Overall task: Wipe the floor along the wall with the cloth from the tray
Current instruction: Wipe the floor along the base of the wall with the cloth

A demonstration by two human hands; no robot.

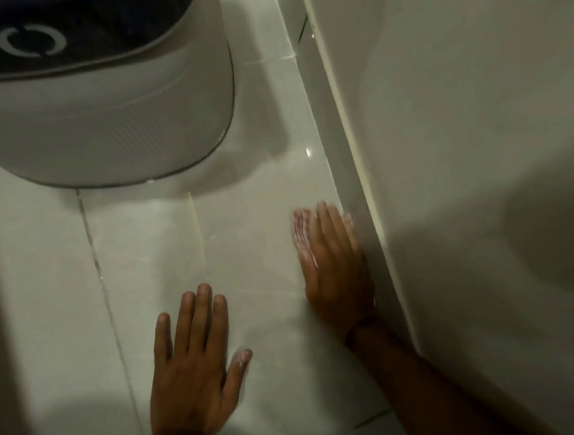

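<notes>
My right hand (334, 265) lies flat on the pale tiled floor (244, 220), its outer edge against the skirting (352, 164) at the foot of the wall (477, 116). A thin whitish cloth (301, 228) shows past its fingers, pressed under the hand and blurred. My left hand (191, 372) rests flat on the floor nearer to me and further left, fingers spread, holding nothing. A white smear sits on its thumb tip. No tray is in view.
A large round white appliance (106, 121) with a dark lettered top stands on the floor at the upper left, about a hand's length beyond my hands. Grout lines (103, 283) cross the tiles. A narrow strip of floor runs between the appliance and the wall.
</notes>
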